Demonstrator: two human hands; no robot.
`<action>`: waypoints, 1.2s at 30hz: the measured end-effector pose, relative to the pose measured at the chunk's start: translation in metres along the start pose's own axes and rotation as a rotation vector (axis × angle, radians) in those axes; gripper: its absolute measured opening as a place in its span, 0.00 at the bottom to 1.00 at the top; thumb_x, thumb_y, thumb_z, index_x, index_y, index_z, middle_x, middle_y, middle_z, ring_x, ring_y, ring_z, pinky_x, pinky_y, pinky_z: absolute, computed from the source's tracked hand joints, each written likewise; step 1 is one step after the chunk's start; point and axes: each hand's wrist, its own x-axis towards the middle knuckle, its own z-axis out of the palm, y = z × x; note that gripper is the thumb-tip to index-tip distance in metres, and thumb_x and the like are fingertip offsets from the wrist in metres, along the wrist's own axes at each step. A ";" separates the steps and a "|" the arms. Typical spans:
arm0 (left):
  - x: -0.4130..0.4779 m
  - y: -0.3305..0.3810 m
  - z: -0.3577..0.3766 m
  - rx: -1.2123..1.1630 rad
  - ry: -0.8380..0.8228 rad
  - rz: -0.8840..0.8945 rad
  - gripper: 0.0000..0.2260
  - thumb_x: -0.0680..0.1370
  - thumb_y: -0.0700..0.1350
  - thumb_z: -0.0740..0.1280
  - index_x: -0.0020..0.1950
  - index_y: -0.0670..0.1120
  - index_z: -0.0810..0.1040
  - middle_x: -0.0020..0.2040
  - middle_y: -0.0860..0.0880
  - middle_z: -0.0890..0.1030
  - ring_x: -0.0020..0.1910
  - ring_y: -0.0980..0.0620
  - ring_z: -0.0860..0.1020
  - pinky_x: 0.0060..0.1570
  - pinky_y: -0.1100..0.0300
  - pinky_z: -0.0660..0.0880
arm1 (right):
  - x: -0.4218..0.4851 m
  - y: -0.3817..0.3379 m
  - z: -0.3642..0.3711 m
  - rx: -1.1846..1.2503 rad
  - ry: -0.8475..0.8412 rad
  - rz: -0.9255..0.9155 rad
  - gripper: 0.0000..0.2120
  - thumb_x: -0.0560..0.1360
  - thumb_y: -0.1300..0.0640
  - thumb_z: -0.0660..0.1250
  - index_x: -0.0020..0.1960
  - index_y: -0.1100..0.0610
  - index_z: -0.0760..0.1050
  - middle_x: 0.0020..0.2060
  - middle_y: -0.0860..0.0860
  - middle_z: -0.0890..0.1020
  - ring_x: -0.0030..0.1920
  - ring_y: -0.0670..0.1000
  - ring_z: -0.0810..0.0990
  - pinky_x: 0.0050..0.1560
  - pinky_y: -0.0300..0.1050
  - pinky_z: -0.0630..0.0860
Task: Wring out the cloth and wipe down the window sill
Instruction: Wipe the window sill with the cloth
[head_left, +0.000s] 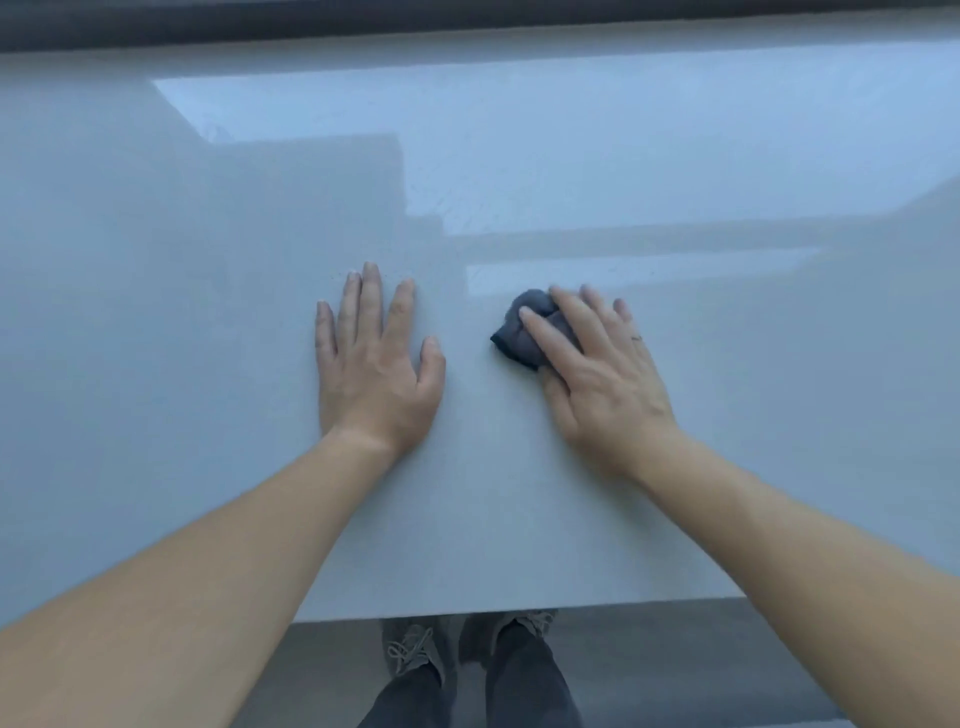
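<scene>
A wide, glossy pale window sill (208, 260) fills most of the head view. A small bunched dark grey-blue cloth (519, 332) lies on it right of centre. My right hand (597, 374) presses on the cloth with straight fingers spread over it, and most of the cloth is hidden under the fingers and palm. My left hand (374, 358) lies flat on the bare sill to the left of the cloth, fingers straight, about a hand's width from it.
The dark window frame (467, 21) runs along the far edge of the sill. Reflections of the window streak the sill's surface. Below the sill's near edge are my shoes (415, 649) and dark trousers on a grey floor.
</scene>
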 end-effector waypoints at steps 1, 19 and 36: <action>0.000 0.000 0.000 0.009 -0.005 -0.004 0.29 0.79 0.58 0.48 0.80 0.52 0.54 0.82 0.47 0.48 0.80 0.52 0.42 0.77 0.47 0.39 | 0.017 0.020 -0.006 0.007 0.035 0.147 0.26 0.79 0.54 0.60 0.77 0.49 0.63 0.78 0.54 0.61 0.78 0.62 0.56 0.78 0.62 0.48; 0.020 0.010 -0.014 -0.092 0.080 -0.040 0.26 0.76 0.52 0.56 0.72 0.42 0.68 0.72 0.40 0.69 0.73 0.40 0.64 0.77 0.42 0.47 | 0.122 0.037 -0.014 0.042 0.098 0.374 0.29 0.79 0.52 0.57 0.79 0.47 0.57 0.79 0.54 0.55 0.79 0.62 0.51 0.78 0.61 0.45; 0.183 0.035 -0.001 -0.092 0.057 0.046 0.24 0.83 0.50 0.50 0.79 0.46 0.58 0.81 0.43 0.52 0.80 0.46 0.46 0.78 0.49 0.41 | 0.188 0.022 -0.002 0.009 -0.031 -0.055 0.26 0.79 0.51 0.58 0.77 0.47 0.62 0.78 0.54 0.61 0.77 0.61 0.57 0.77 0.63 0.50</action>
